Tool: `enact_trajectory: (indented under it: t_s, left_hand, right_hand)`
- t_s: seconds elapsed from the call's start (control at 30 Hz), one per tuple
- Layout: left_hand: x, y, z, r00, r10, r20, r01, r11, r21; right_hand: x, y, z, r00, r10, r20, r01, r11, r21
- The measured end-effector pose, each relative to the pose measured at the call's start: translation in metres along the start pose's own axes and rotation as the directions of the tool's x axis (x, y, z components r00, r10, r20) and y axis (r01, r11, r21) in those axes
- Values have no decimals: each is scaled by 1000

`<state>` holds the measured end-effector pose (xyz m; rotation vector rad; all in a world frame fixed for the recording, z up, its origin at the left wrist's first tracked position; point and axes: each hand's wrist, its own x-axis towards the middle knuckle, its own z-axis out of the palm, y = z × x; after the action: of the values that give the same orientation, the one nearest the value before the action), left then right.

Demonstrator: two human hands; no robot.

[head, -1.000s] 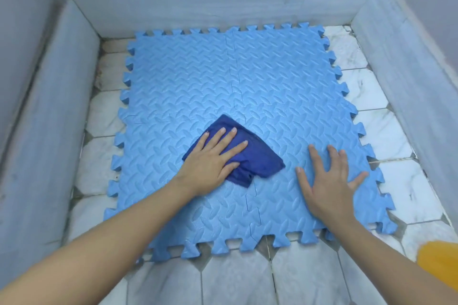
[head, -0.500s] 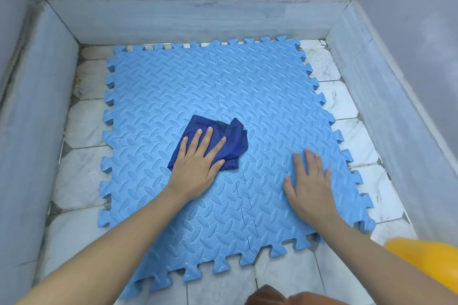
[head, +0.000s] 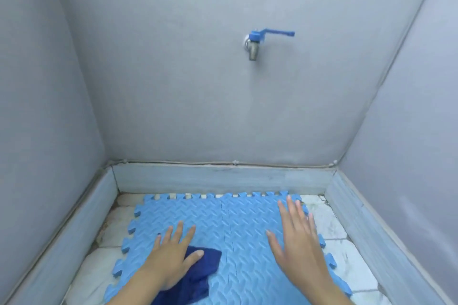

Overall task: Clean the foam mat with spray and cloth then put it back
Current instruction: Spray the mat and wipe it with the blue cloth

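- The left hand (head: pixel 171 259) lies flat on the dark blue cloth (head: pixel 198 277), fingers straight and spread and pointing to the far wall, thumb stretched over the cloth's upper edge; it presses the cloth rather than gripping it.
- The cloth is bunched under the palm and trails towards the near edge, resting on the left half of the foam mat (head: pixel 235 230).
- The right hand (head: pixel 297 247) is flat on the mat's right half, palm down, fingers straight and fanned, the fingertips close to the mat's far right corner. It holds nothing.
- The two hands sit well apart, with the mat's centre seam between them.
- The light blue foam mat, with its jigsaw-toothed edges, lies flat on the pale tiled floor (head: pixel 332 228) of a low walled bay.
- A raised stone kerb (head: pixel 223 178) runs round the bay on the left, far and right sides, with the mat inside it.
- On the grey far wall (head: pixel 173 82), a metal tap (head: pixel 255 43) with a blue lever handle sticks out well above the mat.
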<state>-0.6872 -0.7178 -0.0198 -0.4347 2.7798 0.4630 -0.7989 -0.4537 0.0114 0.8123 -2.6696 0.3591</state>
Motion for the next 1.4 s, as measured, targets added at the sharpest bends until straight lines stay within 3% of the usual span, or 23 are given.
enact_trajectory:
  t_s: [0.1,0.2,0.3,0.43,0.6,1.4]
  left_hand:
    - [11,24,-79,969,141,-203,-126,989,83]
    - [16,49,-154,889,249,-385,-177,961,213]
    - [13,63,-206,812,299,-501,-127,929,349]
    - [16,67,-238,789,269,-552,-32,915,401]
    - [26,63,-248,806,211,-553,39,914,405]
    - [41,68,-244,800,204,-564,39,920,389]
  right_hand:
    - [125,-38,-88,950,-29,-311,61,994,95]
    - [221,-70,-169,905,-72,-420,100,994,45]
    - [283,-78,-217,935,-72,-347,40,994,-99]
    - [311,-73,-222,996,70,-61,-80,980,-183]
    - [310,-82,-214,985,81,-153,-116,965,-235]
    - [301,-103,-225,981,154,-122,-188,915,-357]
